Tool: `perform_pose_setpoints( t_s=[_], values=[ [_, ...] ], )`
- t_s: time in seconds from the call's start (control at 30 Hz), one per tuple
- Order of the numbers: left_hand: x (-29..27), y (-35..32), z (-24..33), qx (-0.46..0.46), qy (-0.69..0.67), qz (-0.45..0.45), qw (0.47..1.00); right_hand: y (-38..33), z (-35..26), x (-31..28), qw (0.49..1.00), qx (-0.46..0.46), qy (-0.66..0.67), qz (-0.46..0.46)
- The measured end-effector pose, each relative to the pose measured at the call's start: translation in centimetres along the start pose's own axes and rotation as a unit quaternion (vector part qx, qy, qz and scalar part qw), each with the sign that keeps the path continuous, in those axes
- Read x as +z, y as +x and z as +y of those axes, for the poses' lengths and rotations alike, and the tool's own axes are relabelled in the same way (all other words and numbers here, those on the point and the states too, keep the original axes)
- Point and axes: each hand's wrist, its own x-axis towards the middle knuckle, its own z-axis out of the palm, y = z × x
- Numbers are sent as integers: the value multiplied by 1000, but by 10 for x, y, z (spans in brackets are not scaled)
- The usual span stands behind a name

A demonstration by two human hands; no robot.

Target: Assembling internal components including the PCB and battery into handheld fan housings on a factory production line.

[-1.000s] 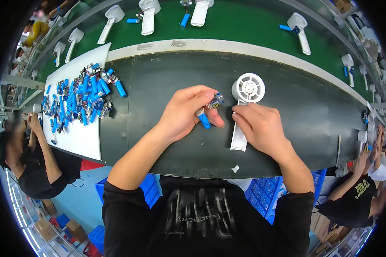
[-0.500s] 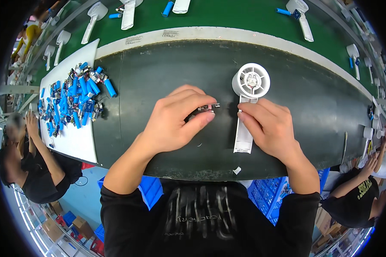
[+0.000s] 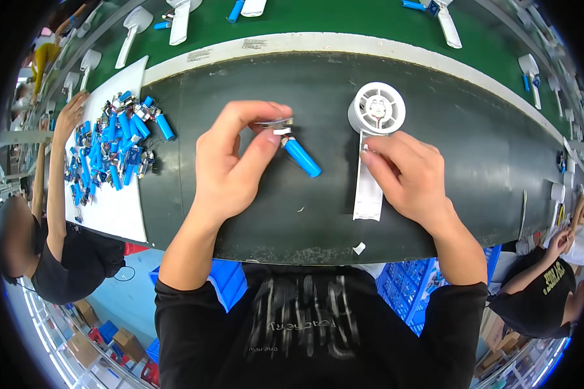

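My left hand (image 3: 226,165) pinches a small circuit board (image 3: 280,122) between thumb and fingers, above the dark table. A blue cylindrical battery (image 3: 302,158) extends from the board, slanting down to the right. To the right lies a white handheld fan housing (image 3: 377,109), its round head with spokes away from me and its open, trough-like handle (image 3: 368,198) toward me. My right hand (image 3: 409,170) is closed on the upper part of that handle, thumb and index finger at its edge. Whether the fingers also hold a wire there is too small to tell.
At left, a white board (image 3: 130,211) carries a heap of blue batteries with circuit boards (image 3: 113,139). Beyond a pale rail (image 3: 292,44), several white fan housings lie on a green belt (image 3: 331,23). A white scrap (image 3: 359,248) lies near the front edge. People sit on both sides.
My left hand has moved left and up and turned, and the blue battery now shows below the circuit board. My right hand stays at the handle. A person at left has stretched an arm forward.
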Motion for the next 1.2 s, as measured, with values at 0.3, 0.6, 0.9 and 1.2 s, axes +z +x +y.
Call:
perform_pose_setpoints(
  t_s=[0.3,0.6,0.9,1.2],
  values=[
    [3,1,3,60,276,-24,959,-2,0,-2,990,90,106,-12],
    [-9,1,9,-58,319,-121,938,-2,0,-1,998,48,47,-5],
    [-12,4,12,-105,257,-119,953,-4,9,4,996,-12,-76,50],
    [9,-5,-2,-149,-49,-7,988,1,16,2,978,13,-132,160]
  ],
)
